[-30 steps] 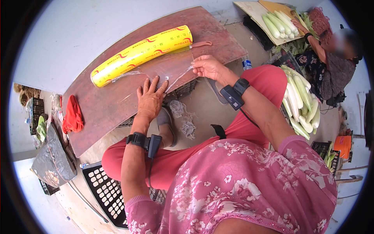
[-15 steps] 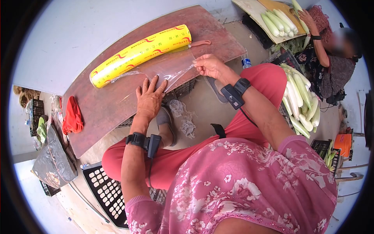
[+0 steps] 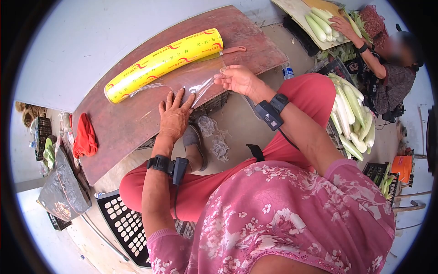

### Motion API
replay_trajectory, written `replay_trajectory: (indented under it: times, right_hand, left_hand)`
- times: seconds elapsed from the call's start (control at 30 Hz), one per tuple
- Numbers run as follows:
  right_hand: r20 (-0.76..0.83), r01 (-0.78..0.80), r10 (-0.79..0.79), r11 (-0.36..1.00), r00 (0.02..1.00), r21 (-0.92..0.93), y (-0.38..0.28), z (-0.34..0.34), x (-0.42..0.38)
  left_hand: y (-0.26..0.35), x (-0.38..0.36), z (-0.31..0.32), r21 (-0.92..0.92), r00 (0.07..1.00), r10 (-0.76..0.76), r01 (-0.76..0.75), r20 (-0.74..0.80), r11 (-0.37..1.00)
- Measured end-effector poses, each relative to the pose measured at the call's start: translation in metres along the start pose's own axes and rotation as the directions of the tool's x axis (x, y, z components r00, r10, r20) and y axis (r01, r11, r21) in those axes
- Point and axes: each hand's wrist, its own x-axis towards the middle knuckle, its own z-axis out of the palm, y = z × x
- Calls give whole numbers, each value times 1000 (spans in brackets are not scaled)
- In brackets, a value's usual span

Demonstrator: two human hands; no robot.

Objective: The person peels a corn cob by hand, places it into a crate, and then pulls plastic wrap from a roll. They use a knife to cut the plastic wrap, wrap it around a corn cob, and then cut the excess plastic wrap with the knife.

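A large yellow roll of plastic wrap (image 3: 164,64) lies slantwise on the reddish-brown table (image 3: 114,137). Clear plastic film (image 3: 182,81) stretches from the roll toward the table's near edge. My left hand (image 3: 175,116) rests flat on the film with its fingers spread. Pinched between the fingers of my right hand (image 3: 239,83) is the film's right corner, pulled into creases. Beside the roll's right end lies a tool with a pinkish handle (image 3: 235,50), its other part half hidden under the film.
A red cloth (image 3: 85,135) hangs at the table's left end. Pale green corn ears (image 3: 351,109) are piled at my right. A co-worker's hand (image 3: 344,28) touches more ears on a board (image 3: 296,11). A bottle (image 3: 288,73) stands by the table; a black crate (image 3: 125,223) sits lower left.
My right hand has moved left toward my left hand, drawing the film corner with it. My left hand stays put. The co-worker's hand has moved left onto the ears on the board.
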Motion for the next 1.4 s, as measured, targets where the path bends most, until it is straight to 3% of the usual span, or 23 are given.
replay_trajectory:
  times: [0.17, 0.67, 0.77, 0.97, 1.07, 1.17, 1.27, 1.4]
  right_hand:
    - [3, 56, -57, 991, 998, 117, 14, -3, 5]
    - [28, -92, 94, 993, 995, -76, 1, -3, 1]
    - [-102, -49, 37, 992, 994, -116, 4, 7, -6]
    - [-132, 80, -82, 997, 988, -18, 18, 15, -12]
    - [-217, 101, -118, 991, 969, -88, 24, 17, -10]
    - [-328, 74, -183, 945, 927, -319, 24, 23, -14]
    - [-362, 58, -260, 874, 895, -482, 26, 22, -16]
    - [-380, 58, -318, 826, 869, -560, 31, 25, -17]
  left_hand:
    - [0, 0, 1, -6, 1000, -2, 2, -4, 1000]
    - [0, 1, 1, 4, 1000, -1, 1, 7, 1000]
    - [0, 1, 1, 10, 1000, -2, 2, 8, 1000]
    - [-1, 1, 1, 3, 1000, -3, 3, 12, 1000]
    - [0, 1, 2, 2, 1000, 0, 0, 10, 1000]
    - [-1, 1, 2, 7, 1000, -6, 5, 12, 1000]
    - [-1, 1, 2, 7, 1000, -5, 5, 17, 1000]
    - [-2, 0, 2, -3, 1000, -1, 1, 12, 1000]
